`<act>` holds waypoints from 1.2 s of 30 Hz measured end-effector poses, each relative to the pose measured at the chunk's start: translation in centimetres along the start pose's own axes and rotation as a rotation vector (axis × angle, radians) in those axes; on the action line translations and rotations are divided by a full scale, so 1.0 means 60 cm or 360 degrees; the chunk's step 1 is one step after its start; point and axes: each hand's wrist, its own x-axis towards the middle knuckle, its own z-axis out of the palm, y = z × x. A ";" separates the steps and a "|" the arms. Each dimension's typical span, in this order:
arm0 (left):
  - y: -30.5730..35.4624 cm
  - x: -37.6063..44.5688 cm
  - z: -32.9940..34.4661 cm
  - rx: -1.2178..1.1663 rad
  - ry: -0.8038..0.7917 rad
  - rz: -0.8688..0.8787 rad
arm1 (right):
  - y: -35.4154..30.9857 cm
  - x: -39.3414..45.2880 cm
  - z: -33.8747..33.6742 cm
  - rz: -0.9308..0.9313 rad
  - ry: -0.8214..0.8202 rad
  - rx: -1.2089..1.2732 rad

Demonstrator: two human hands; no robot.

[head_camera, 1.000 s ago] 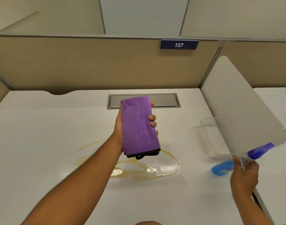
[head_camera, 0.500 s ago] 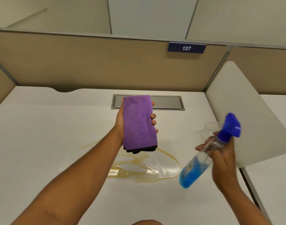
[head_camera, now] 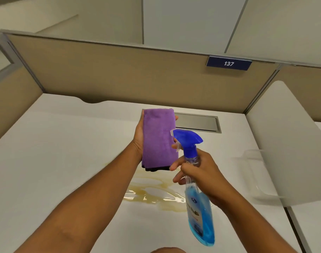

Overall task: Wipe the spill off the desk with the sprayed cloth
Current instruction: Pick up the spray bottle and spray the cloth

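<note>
My right hand [head_camera: 201, 172] has swung the clear blue-capped spray bottle [head_camera: 198, 198] in from three o'clock, nozzle beside the soft, light folded purple microfibre cloth [head_camera: 158, 139] my left hand [head_camera: 138, 141] grips edgewise above the amber spill [head_camera: 156, 194] on the white surface [head_camera: 46, 161].

The left hand [head_camera: 138, 138] is holding a folded purple cloth [head_camera: 158, 138] upright above the white desk [head_camera: 52, 161]. The right hand [head_camera: 201, 177] is gripping a spray bottle [head_camera: 198, 203] of blue liquid by its neck, its blue nozzle pointing at the cloth. A yellowish spill [head_camera: 156, 193] is lying on the desk beneath both hands, in front of a grey cable hatch [head_camera: 197, 122].
</note>
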 end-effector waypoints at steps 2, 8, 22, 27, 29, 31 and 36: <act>0.007 -0.007 0.006 0.0028 0.0090 0.0058 | -0.003 0.007 0.012 -0.0010 0.0041 -0.0099; 0.023 -0.020 0.024 0.0092 0.0103 0.0069 | -0.006 0.023 0.050 -0.0094 0.0157 -0.0096; 0.038 -0.027 0.023 0.0107 0.0023 0.0063 | -0.017 0.032 0.084 -0.0100 0.0146 -0.0178; 0.037 -0.027 0.026 0.0089 0.0069 0.0076 | -0.030 0.039 0.089 -0.0142 0.0162 -0.0222; 0.035 -0.026 0.025 0.0091 0.0101 0.0101 | -0.034 0.042 0.087 -0.0166 0.0184 -0.0214; 0.033 -0.027 0.024 0.0077 0.0153 0.0137 | -0.035 0.045 0.081 -0.0187 0.0205 -0.0175; 0.027 -0.025 0.019 0.0009 0.0338 0.0151 | -0.033 0.050 0.056 -0.0179 0.0300 -0.0097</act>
